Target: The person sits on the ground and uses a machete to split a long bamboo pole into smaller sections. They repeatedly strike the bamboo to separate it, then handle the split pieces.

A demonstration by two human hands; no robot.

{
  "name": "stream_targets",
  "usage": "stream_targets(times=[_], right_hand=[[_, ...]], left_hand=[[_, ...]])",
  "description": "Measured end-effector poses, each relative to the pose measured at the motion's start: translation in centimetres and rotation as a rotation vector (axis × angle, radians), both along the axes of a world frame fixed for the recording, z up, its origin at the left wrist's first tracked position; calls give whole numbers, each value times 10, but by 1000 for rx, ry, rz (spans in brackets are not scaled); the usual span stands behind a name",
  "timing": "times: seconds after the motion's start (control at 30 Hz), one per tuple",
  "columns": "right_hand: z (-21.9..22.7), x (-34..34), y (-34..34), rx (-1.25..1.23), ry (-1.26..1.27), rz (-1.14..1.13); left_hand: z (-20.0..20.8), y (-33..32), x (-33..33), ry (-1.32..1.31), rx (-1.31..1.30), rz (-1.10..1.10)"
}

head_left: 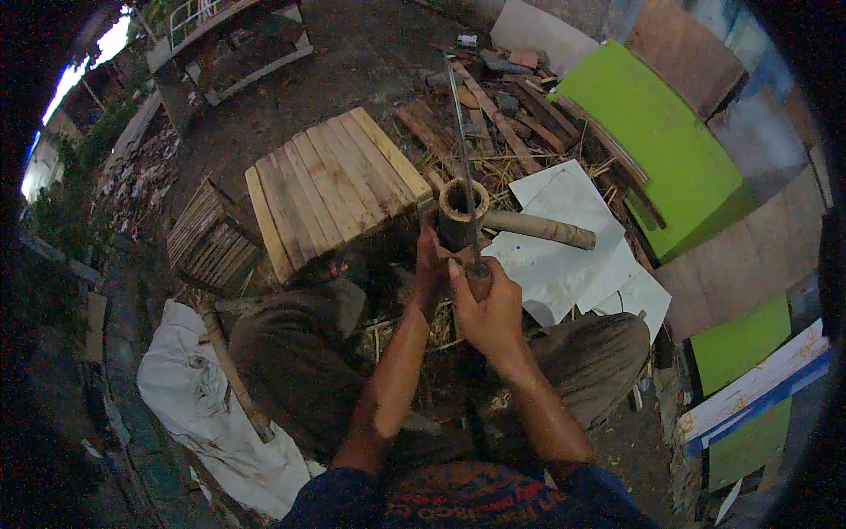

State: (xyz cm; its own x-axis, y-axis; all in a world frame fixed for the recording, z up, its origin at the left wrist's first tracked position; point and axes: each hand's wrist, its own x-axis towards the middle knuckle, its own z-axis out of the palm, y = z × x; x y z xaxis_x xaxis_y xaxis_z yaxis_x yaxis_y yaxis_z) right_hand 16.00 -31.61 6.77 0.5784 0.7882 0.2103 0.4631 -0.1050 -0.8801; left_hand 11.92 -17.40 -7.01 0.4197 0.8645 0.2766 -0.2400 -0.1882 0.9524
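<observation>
1. Head view: the person sits low to the ground with knees spread, both forearms coming up from the lower edge and meeting in the middle of the picture.
2. The left hand (429, 269) is wrapped around the side of an upright bamboo tube (460, 216), fingers closed on it just below its open, hollow top. The tube stands between the knees, right in front of the person.
3. The right hand (486, 304) is closed in a fist on the handle of a long thin blade (462, 132). The blade runs upward and away from the fist, crossing the open mouth of the tube and resting across its rim.
4. The two hands touch each other beside the tube, the right one lower and nearer the person.
5. Just behind the tube lies a second bamboo piece (539, 229) on its side, resting on pale flat sheets (573, 256) spread on the ground.
6. To the left of the tube stands a low slatted wooden stool (330, 185), and beside that a bundle of split bamboo strips (207, 238).
7. A bright green board (656, 145) leans at the upper right, with a heap of scrap wood pieces (511, 119) before it.
8. A white cloth sack (189, 401) lies on the ground by the left knee, with a wooden stick (233, 375) across it.
</observation>
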Motion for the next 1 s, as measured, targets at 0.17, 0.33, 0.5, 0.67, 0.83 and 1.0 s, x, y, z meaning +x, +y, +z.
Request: stream_targets(times=[0.17,0.33,0.5,0.67,0.83,1.0], right_hand=[[28,-10,-8,210,40,26],[-31,18,14,27,125,6],[-24,42,-2,-81,196,78],[-29,38,-7,-73,101,81],[-39,66,-11,-22,-190,65],[-32,90,-10,-51,-316,132]], left_hand=[[-6,12,9,-135,-174,-76],[-41,41,3,-378,-545,-110],[-37,24,12,-130,-517,-231],[-35,22,17,37,-552,-221],[-14,-2,16,246,-185,-134],[-15,-1,29,270,-66,-54]])
